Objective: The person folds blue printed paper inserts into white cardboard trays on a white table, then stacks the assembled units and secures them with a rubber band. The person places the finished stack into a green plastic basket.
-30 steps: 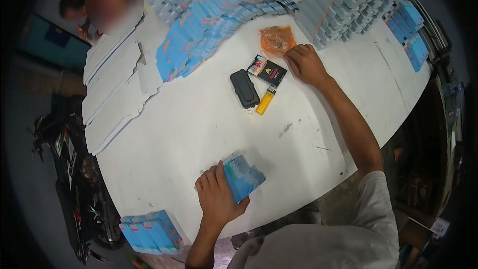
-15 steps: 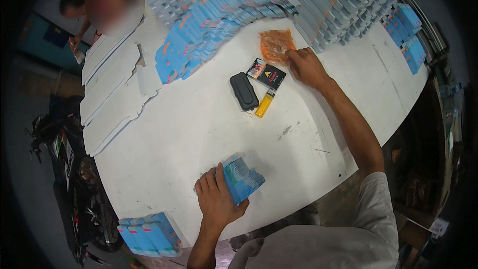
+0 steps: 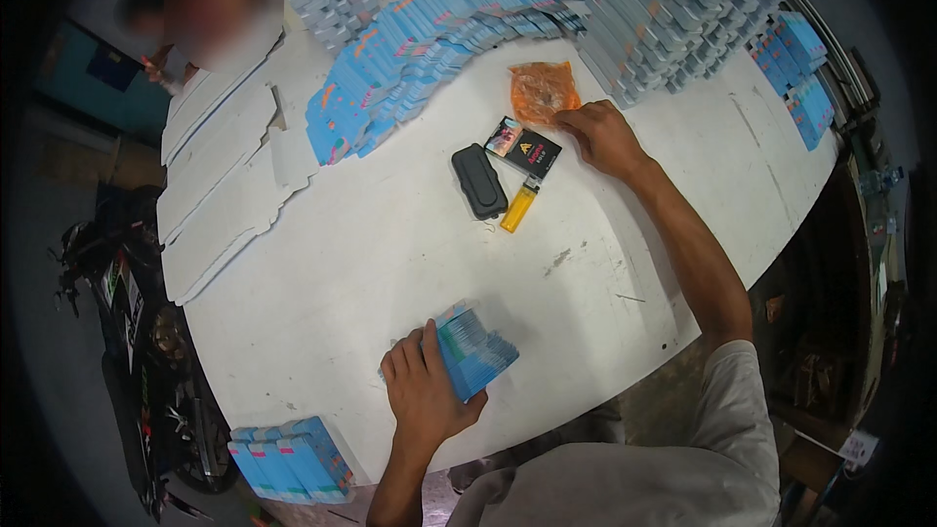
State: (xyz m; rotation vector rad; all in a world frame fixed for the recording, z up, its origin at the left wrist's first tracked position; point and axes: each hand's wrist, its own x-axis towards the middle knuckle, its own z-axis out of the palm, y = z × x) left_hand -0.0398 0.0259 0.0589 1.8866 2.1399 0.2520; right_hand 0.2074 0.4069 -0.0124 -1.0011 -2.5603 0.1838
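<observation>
My left hand (image 3: 422, 385) is closed around a stack of flat blue cartons (image 3: 480, 356) near the table's front edge. Its fingers lie over the left side of the stack and the thumb is at the lower right. Farther off, the fingers of my right hand (image 3: 605, 137) are pinched at the lower right corner of an orange plastic bag (image 3: 544, 90). The bag's contents are too unclear to name. Just left of that hand lie a black cigarette pack (image 3: 527, 148), a yellow lighter (image 3: 519, 208) and a dark grey oblong case (image 3: 479, 181).
A curved row of blue cartons (image 3: 410, 59) spans the back, beside a tall carton stack (image 3: 654, 20). White cardboard sheets (image 3: 220, 185) lie left. Bundled blue cartons (image 3: 293, 459) sit at the front left edge. Another person (image 3: 185, 20) is at the far left; a motorcycle (image 3: 127, 332) stands beside the table.
My right hand has drawn slightly back toward the corner of the orange bag, whose outline has shifted a little. My left hand and its stack stay put.
</observation>
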